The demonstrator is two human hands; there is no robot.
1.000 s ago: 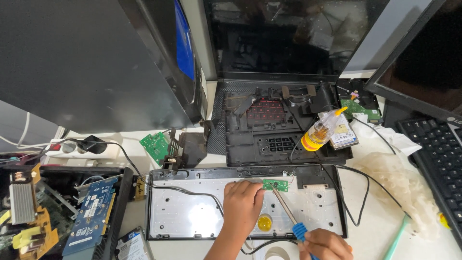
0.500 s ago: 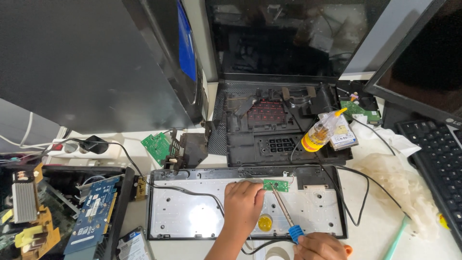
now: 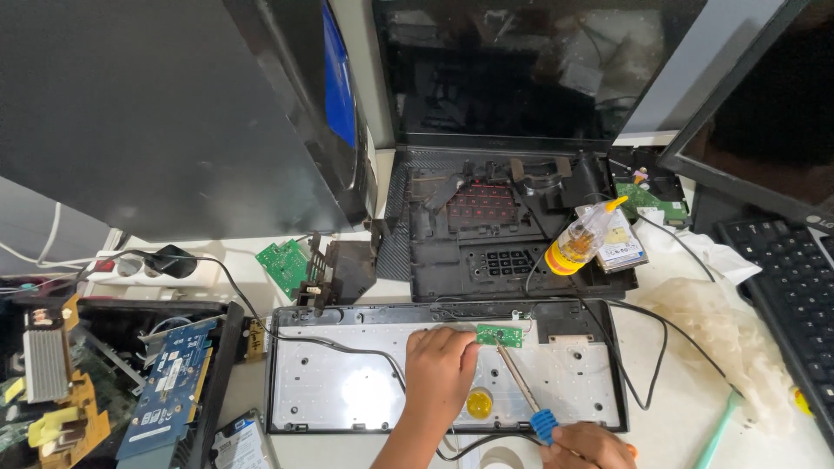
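Head view: left hand presses flat, fingers closed against the small green circuit board on the opened keyboard back; right hand grips a soldering iron, tip at the board — a slip could burn fingertips or bridge pads.

soldering iron: thin metal shaft with a blue grip, slanting from the grip at 5 o'clock up to the tip at 11 o'clock; the tip rests at the small board's lower edge.
small circuit board: green, oblong, flat on the upper edge of the opened keyboard, at 12 o'clock from the iron's grip.
opened keyboard: black frame with a pale, shiny inner sheet, lying flat on the counter, long side running 9 to 3 o'clock.
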